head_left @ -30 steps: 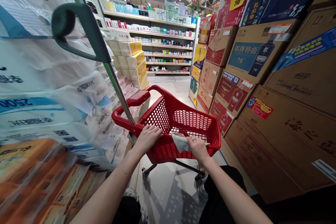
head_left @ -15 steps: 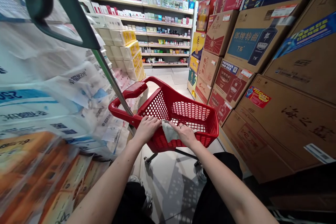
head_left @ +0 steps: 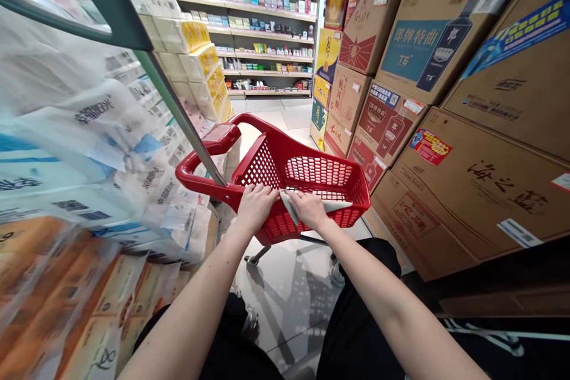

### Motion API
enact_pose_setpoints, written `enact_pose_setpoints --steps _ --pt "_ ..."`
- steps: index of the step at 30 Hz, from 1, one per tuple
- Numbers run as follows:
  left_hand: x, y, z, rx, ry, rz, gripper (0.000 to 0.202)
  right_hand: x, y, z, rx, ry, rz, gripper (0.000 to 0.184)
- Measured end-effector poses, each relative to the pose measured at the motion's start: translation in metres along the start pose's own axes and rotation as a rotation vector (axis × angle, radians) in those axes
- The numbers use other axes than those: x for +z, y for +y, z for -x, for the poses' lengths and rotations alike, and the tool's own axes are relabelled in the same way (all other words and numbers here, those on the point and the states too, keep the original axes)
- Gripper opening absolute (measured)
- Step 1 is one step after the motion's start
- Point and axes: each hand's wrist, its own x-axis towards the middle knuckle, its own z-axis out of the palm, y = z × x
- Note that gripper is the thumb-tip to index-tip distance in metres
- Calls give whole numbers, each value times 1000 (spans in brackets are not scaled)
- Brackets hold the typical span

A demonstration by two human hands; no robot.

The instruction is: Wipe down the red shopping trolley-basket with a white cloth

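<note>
In front of me stands a red plastic shopping cart (head_left: 320, 160) with perforated sides, its basket showing a bare lattice floor. My left hand (head_left: 257, 206) is closed over the near top rim, beside the grey metal pole (head_left: 187, 124) that rises from the cart's handle end. On the same rim, a little to the right, my right hand (head_left: 307, 208) presses a pale grey-white cloth (head_left: 336, 205). Part of the cloth hangs over the outside, and part spreads to the right along the rim. My right palm hides the middle of it.
Plastic-wrapped paper packs (head_left: 89, 148) and orange packs (head_left: 40, 291) are piled close on the left. Stacked cardboard cartons (head_left: 485, 178) line the right side. Behind the cart, a shelf unit (head_left: 267, 53) holds many small products. A dark green loop (head_left: 120, 24) tops the pole.
My view has tipped lower and shifted slightly. The cloth, bunched and hanging under my right hand before, now also stretches right along the rim. My left hand keeps its hold.
</note>
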Motion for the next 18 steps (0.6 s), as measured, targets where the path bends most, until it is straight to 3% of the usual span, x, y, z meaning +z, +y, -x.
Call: enact_pose_setpoints --steps 4,9,12,15,18 --pt "3 3 -6 9 -2 -10 29 4 4 -3 -12 5 47 39" --pt "5 -8 -14 35 -60 -32 33 4 58 33 41 -29 109 32" --pt "5 -18 -22 42 -149 -39 34 3 79 48 87 -18 141 31" --pt "4 -24 -27 53 -230 -26 36 4 78 47 147 5 154 34" --pt "3 -23 -28 48 -200 -10 37 3 62 35 210 -4 148 40"
